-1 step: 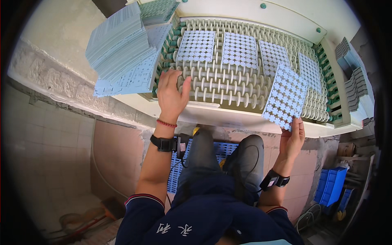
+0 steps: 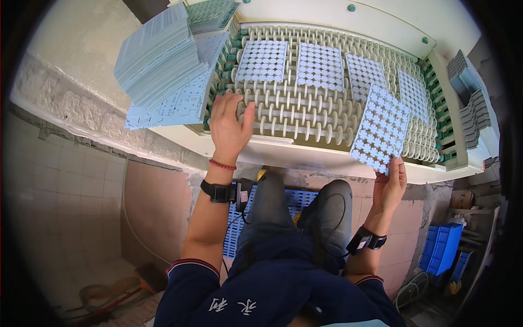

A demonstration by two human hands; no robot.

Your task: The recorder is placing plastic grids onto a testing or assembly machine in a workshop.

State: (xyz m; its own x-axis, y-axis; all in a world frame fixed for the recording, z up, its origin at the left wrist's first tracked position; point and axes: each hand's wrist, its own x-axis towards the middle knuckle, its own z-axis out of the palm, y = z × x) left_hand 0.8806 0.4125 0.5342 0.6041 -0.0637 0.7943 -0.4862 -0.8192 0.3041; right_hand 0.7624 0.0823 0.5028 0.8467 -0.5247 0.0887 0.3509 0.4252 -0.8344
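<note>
My right hand (image 2: pixel 390 188) pinches the near edge of a light-blue perforated circuit board panel (image 2: pixel 381 128) between thumb and fingers. The panel tilts over the right front of a roller conveyor (image 2: pixel 302 117), partly covering the boards behind it. At the conveyor's left front corner, my left hand (image 2: pixel 229 128) lies with its thumb apart from the fingers and nothing held; the fingertips reach the rollers. Four similar panels lie in a row across the rollers: one board (image 2: pixel 261 61) at the left, another (image 2: pixel 320 66) beside it, a third (image 2: pixel 365 76), and one (image 2: pixel 414 95) at the far right.
Left of the rollers stands a tall leaning stack of light-blue boards (image 2: pixel 158 60), with a green stack (image 2: pixel 211 15) behind. More stacked boards (image 2: pixel 473 103) stand on the right. A white front rail (image 2: pixel 321 155) edges the conveyor. Blue crates (image 2: pixel 440 248) sit low at the right.
</note>
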